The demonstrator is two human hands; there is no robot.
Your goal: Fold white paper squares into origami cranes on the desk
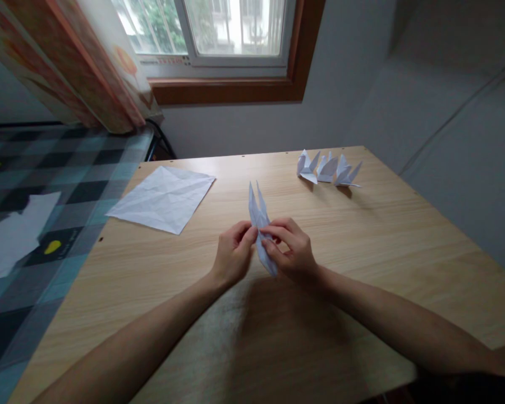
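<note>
Both hands hold one piece of folded white paper (258, 212) above the middle of the wooden table (185, 336). Two narrow points of it stick up away from me, with a slit between them, and the wider end slants down towards me. My left hand (234, 253) pinches its left edge between thumb and curled fingers. On the other side my right hand (292, 248) grips it with thumb and index finger. Parts of the paper's middle are hidden behind my fingers.
Three folded paper cranes (328, 168) stand at the table's back right. A creased square paper sheet (164, 199) lies at the back left. Left of the table, torn white paper (21, 235) rests on a checked cloth (8, 331). A window (235, 33) is behind.
</note>
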